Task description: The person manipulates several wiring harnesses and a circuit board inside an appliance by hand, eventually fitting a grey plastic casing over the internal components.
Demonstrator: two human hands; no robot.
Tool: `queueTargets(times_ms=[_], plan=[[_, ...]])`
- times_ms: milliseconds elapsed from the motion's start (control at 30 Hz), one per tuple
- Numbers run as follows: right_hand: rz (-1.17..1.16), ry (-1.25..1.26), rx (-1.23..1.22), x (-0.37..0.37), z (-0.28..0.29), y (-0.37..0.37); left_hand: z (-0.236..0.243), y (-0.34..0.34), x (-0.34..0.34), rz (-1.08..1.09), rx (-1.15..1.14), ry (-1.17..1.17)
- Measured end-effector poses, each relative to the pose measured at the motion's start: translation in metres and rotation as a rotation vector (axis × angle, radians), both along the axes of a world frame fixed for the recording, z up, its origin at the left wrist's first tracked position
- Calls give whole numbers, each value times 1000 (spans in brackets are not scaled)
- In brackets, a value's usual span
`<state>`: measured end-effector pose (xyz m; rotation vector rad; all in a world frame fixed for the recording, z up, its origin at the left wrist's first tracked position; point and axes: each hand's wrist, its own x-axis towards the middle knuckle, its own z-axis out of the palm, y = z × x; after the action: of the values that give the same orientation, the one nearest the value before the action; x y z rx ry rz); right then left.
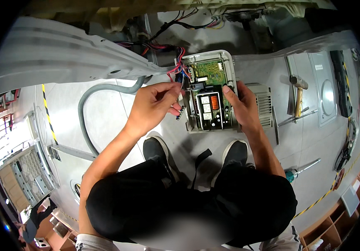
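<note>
A light grey plastic housing [225, 55] holds a green circuit board [213, 72] and a black power section with an orange-red coil. It hangs or rests just below a metal frame edge, in front of my knees. My right hand [243, 105] grips the housing's right side, thumb on the inner edge and fingers around the outside. At its left side my left hand [157, 102] is closed, thumb and fingertips pinched on wires [181, 67] that run into the board. The exact spot they pinch is partly hidden by the fingers.
A grey metal panel [58, 54] spans the upper left, with a grey hose [83, 111] curving below it. On the floor to the right lie a hammer [299, 83], a slatted grey cover [264, 104] and a teal-handled screwdriver [291, 175]. My shoes stand below the housing.
</note>
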<state>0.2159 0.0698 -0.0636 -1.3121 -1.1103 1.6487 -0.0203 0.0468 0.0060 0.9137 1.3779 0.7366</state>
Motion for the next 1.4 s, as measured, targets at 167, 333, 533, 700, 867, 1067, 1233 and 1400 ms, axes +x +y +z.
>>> queueTargets(times_ms=[167, 333, 533, 700, 867, 1067, 1233, 1400], plan=[[4, -25, 7, -5, 3, -2, -4, 3, 8, 106, 17, -31], [-1, -23, 51, -8, 6, -4, -6, 4, 8, 193, -57, -113], [45, -35, 80, -7, 3, -6, -8, 3, 13, 254, -118, -220], [39, -38, 61, -9, 7, -7, -14, 0, 11, 257, -127, -221], [30, -56, 106, -11, 11, -8, -17, -2, 7, 223, -126, -173], [55, -111, 97, -6, 13, -7, 13, 3, 6, 168, -216, -180], [-12, -112, 83, -10, 13, -8, 18, 3, 14, 231, -266, -376], [-33, -257, 271, -15, 14, -11, 11, 0, 20, 367, -141, -594]])
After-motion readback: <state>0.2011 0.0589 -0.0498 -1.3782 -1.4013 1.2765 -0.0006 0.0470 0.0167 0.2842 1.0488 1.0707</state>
